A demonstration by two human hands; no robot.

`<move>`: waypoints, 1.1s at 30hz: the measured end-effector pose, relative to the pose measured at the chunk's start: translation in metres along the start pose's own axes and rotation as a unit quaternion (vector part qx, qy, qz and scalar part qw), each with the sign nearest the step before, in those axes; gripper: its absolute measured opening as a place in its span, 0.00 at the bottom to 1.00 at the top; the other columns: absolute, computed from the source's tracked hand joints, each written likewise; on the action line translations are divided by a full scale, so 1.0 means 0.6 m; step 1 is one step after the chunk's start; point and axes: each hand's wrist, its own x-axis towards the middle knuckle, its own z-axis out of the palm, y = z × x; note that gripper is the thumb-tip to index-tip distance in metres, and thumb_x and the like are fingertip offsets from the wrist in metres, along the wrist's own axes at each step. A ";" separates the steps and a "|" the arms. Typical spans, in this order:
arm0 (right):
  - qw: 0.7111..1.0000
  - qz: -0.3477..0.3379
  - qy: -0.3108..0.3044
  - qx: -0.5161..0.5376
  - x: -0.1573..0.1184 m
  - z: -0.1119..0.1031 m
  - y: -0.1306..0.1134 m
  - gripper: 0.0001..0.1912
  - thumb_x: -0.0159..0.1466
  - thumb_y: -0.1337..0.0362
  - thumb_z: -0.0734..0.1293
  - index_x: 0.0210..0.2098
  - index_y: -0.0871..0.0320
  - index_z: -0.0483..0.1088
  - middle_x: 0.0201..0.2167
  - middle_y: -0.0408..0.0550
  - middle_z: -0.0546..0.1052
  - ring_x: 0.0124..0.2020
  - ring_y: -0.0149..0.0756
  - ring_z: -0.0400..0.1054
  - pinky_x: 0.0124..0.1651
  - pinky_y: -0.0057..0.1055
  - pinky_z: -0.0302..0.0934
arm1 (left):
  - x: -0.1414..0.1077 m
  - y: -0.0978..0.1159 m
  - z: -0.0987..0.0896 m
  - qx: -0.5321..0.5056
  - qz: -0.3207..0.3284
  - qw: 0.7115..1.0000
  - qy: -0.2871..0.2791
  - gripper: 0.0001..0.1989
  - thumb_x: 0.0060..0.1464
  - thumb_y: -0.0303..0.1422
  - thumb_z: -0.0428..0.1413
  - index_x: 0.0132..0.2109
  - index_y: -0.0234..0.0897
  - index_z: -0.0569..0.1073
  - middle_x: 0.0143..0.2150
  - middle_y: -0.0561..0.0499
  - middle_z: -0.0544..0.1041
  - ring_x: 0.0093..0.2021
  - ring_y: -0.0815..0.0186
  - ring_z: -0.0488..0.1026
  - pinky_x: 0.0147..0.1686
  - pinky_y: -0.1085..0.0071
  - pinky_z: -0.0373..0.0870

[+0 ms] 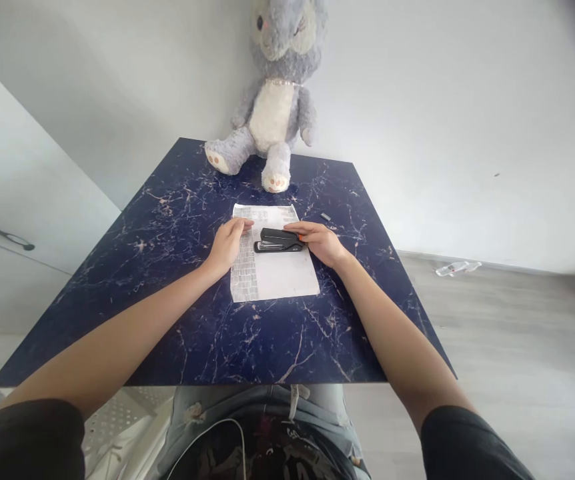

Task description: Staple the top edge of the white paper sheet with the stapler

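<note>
A black stapler (280,241) lies over a printed sheet of paper (287,280), its jaw facing left and parted, with a bit of orange at its rear. My right hand (320,241) is closed around that rear end, fingers stretched along the far side; part of its grip is hidden. On the sheet's left edge rests my left hand (230,241), fingers extended toward the stapler but apart from it and holding nothing. Just beyond my right hand sits a small grey strip (325,217), perhaps staples.
The dark blue marbled table (267,347) meets the wall at the back, where a large grey plush toy (272,113) sits. A white cabinet with a dark handle (8,237) stands left. Clear plastic items (457,268) lie on the floor at right.
</note>
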 end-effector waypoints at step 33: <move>0.757 -0.292 -0.002 -0.584 -0.039 0.061 0.002 0.20 0.77 0.65 0.60 0.60 0.41 0.76 0.60 0.42 0.80 0.62 0.47 0.71 0.63 0.51 0.66 | -0.005 0.029 -0.002 -0.230 -0.114 0.965 -0.052 0.10 0.61 0.35 0.66 0.47 0.36 0.80 0.50 0.41 0.84 0.52 0.56 0.83 0.62 0.53 0.76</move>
